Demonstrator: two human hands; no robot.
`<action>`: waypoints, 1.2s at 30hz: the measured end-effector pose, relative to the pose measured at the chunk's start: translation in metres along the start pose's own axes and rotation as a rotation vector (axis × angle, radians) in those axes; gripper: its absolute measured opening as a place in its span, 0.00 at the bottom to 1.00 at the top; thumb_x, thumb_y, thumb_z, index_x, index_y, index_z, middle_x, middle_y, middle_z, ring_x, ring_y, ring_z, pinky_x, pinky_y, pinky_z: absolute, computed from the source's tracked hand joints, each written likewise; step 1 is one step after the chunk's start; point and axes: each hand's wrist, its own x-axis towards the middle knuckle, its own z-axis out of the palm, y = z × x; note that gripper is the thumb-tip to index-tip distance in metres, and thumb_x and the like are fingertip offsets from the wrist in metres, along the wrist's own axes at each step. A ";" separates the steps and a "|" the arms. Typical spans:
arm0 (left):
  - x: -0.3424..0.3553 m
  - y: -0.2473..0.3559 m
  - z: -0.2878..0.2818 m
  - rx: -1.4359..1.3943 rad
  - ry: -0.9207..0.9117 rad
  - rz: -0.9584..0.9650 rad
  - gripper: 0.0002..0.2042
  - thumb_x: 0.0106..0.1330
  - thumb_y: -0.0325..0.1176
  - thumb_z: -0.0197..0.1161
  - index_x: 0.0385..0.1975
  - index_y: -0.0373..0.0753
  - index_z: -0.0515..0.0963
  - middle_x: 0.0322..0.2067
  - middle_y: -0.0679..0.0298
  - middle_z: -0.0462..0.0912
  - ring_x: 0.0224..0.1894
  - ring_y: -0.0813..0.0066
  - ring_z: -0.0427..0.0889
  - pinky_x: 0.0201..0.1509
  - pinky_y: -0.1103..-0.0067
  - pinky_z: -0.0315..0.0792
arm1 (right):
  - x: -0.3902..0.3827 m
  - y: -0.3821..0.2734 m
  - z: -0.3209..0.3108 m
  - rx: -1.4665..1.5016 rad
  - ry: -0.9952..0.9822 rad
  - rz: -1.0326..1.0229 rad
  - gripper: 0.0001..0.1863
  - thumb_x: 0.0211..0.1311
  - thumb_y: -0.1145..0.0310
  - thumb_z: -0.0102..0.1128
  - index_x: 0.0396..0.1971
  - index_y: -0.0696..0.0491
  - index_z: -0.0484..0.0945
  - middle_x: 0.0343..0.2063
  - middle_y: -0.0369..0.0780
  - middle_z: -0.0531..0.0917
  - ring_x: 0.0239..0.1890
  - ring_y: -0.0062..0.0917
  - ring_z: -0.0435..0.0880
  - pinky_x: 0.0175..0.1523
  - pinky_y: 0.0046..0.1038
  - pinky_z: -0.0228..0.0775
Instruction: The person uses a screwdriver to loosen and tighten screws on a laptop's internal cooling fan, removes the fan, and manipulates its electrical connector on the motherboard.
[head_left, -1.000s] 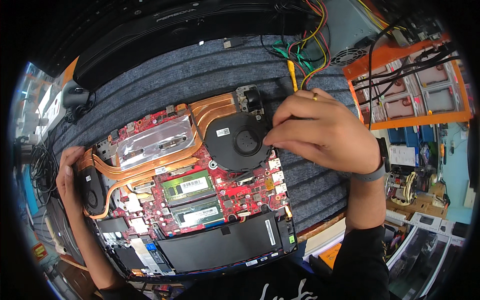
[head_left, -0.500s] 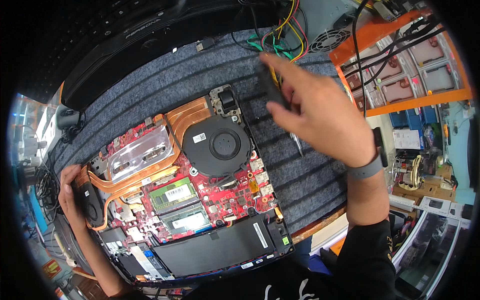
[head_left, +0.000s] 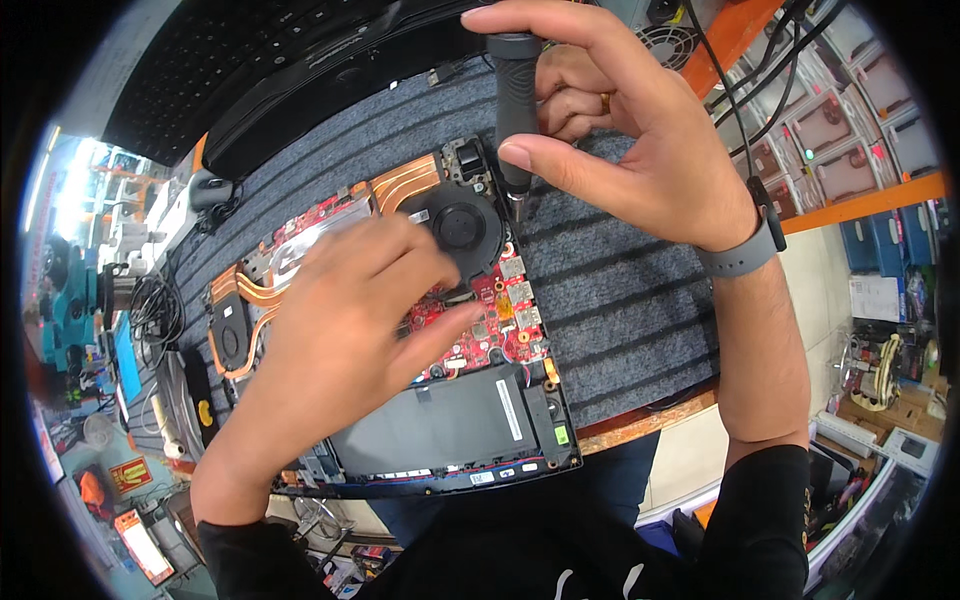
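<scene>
An opened laptop point(head_left: 545, 420) shows its red circuit board point(head_left: 465, 345), copper heat pipes point(head_left: 412, 188) and long black battery point(head_left: 430, 425). In my right hand point(head_left: 645, 135) is a dark-handled screwdriver point(head_left: 516, 100), gripped between thumb and fingers. It stands nearly upright, its metal tip by the laptop's edge beside the larger round fan point(head_left: 462, 228); whether it touches cannot be seen. Over the middle of the board hovers my left hand point(head_left: 345, 310), slightly blurred, fingers bent and thumb apart, nothing visible in it. It hides the memory module area. The smaller fan point(head_left: 232, 335) shows left of it.
Beneath the laptop lies a grey ribbed mat point(head_left: 630, 335), ending at a wooden table edge point(head_left: 650, 418). A black keyboard point(head_left: 270, 60) stands at the back left. Coiled cables point(head_left: 157, 305) lie on the left. Black cables hang before an orange-framed rack point(head_left: 850, 205) on the right.
My left hand has moved from the laptop's left edge to over the board. My right hand has brought the screwdriver left and turned it upright by the larger fan. The view has shifted.
</scene>
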 end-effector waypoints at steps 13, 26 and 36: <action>0.014 0.002 0.009 -0.168 -0.034 -0.244 0.08 0.64 0.29 0.72 0.38 0.33 0.83 0.36 0.57 0.84 0.39 0.60 0.84 0.46 0.67 0.76 | 0.002 0.018 0.009 -0.284 0.059 -0.218 0.37 0.66 0.72 0.66 0.74 0.50 0.64 0.35 0.44 0.82 0.28 0.31 0.83 0.36 0.31 0.78; 0.010 -0.007 -0.010 -0.152 0.042 -0.291 0.05 0.67 0.28 0.71 0.37 0.34 0.85 0.35 0.63 0.85 0.38 0.73 0.83 0.41 0.74 0.72 | -0.006 0.023 0.012 -0.641 0.058 -0.077 0.29 0.61 0.66 0.65 0.65 0.52 0.77 0.30 0.50 0.88 0.33 0.46 0.89 0.41 0.43 0.82; -0.007 -0.003 0.003 -0.123 -0.137 -0.241 0.07 0.64 0.28 0.73 0.37 0.33 0.84 0.35 0.58 0.83 0.36 0.65 0.84 0.43 0.72 0.79 | -0.018 0.047 0.014 -0.770 -0.093 0.129 0.32 0.63 0.65 0.66 0.67 0.56 0.73 0.33 0.55 0.86 0.38 0.51 0.87 0.46 0.48 0.79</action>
